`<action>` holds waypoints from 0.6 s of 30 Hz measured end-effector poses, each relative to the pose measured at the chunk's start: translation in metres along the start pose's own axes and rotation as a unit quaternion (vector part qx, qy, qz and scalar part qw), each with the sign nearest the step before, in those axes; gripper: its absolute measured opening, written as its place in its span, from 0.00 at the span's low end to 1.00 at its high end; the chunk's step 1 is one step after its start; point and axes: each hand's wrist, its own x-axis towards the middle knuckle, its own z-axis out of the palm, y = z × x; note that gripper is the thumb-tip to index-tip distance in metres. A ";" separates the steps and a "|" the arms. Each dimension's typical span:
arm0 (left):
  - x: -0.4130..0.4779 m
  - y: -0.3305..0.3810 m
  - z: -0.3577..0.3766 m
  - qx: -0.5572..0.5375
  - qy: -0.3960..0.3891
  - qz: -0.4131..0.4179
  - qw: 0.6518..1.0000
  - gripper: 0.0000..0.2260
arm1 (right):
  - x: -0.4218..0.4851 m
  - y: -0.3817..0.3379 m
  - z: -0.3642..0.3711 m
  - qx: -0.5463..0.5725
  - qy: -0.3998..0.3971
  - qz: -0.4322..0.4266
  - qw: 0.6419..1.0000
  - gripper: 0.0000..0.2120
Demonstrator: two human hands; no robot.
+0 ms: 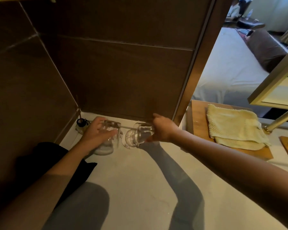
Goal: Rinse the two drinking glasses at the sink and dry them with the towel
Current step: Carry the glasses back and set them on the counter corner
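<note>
A pale stone counter (140, 180) meets dark brown wall tiles (106, 72), and a small black-capped bottle (81, 124) stands in the corner. Black fabric (40, 156) lies at the left. To the right are a wooden board (198, 120), a small wooden dish (285, 146) (something white in it) and a brass-coloured stand (279, 121). A white bed (226, 72) lies beyond.

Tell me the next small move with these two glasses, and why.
Probably lift both clear of the counter and carry them to the sink, which is not in view. The left hand grips one glass, the right hand holds the other glass tilted; the towel lies untouched.
</note>
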 end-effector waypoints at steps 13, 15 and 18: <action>0.038 -0.062 0.038 0.132 0.234 0.158 0.950 0.36 | 0.065 -0.057 0.009 -0.196 -0.089 -0.077 0.974 0.34; 0.039 -0.068 0.040 0.153 0.216 0.159 0.951 0.34 | 0.070 -0.061 0.011 -0.210 -0.098 -0.080 0.970 0.34; 0.038 -0.076 0.043 0.166 0.206 0.153 0.952 0.33 | 0.074 -0.064 0.016 -0.220 -0.101 -0.079 0.967 0.34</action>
